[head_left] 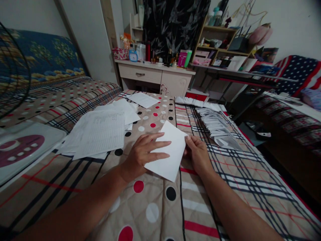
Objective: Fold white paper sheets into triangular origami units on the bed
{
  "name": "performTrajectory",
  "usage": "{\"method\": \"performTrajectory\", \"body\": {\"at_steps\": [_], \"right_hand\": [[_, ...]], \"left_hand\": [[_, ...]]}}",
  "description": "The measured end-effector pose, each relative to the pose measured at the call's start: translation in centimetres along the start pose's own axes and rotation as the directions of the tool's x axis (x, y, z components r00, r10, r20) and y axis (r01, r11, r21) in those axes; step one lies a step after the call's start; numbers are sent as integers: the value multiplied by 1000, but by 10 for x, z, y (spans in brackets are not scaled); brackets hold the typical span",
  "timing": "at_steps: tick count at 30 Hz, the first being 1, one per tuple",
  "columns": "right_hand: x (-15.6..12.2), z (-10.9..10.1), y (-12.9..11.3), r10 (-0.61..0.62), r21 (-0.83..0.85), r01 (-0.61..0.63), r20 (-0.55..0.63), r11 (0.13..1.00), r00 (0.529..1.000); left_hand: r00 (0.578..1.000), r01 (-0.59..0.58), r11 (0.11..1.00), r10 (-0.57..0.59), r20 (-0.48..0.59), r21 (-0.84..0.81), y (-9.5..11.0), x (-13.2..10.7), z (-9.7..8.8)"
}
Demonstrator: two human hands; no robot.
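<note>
A folded white sheet of paper [170,150] lies on the patterned quilt [160,207] in front of me. My left hand [142,154] rests flat on its left half, fingers stretched out and pressing it down. My right hand [198,154] grips the sheet's right edge, fingers curled against it. A loose pile of printed white sheets [100,134] lies to the left of my left hand. A row of folded white papers [215,124] runs along the quilt to the right of my right hand.
A white fan base [22,147] and its black grille [12,70] stand at the left. Beyond the bed are a cluttered dresser [155,72], a wooden shelf [218,40] and a desk [240,75]. The bed's right edge drops to the floor.
</note>
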State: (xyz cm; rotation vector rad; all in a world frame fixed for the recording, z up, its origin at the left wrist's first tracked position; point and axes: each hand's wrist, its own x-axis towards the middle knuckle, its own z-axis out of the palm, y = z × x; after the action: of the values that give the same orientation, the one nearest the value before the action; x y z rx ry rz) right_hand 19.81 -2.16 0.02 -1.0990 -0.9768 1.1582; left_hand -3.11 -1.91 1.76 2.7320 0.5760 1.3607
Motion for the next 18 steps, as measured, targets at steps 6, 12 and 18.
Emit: {"method": "performTrajectory", "body": {"at_steps": [6,12,18], "right_hand": [[-10,6,-3,-249,-625,321,203,711,947],[-96,65,5,106,-670,629,713,394,693],[-121,75,-14,-42,-167,585,944,793,326]], "left_hand": [[969,223,969,-209,-135,102,-11,-6,3],[914,363,932,-351,-204,23,-22,-10,6],[934,311,943,-326,-144,-119,-19,-9,7]]}}
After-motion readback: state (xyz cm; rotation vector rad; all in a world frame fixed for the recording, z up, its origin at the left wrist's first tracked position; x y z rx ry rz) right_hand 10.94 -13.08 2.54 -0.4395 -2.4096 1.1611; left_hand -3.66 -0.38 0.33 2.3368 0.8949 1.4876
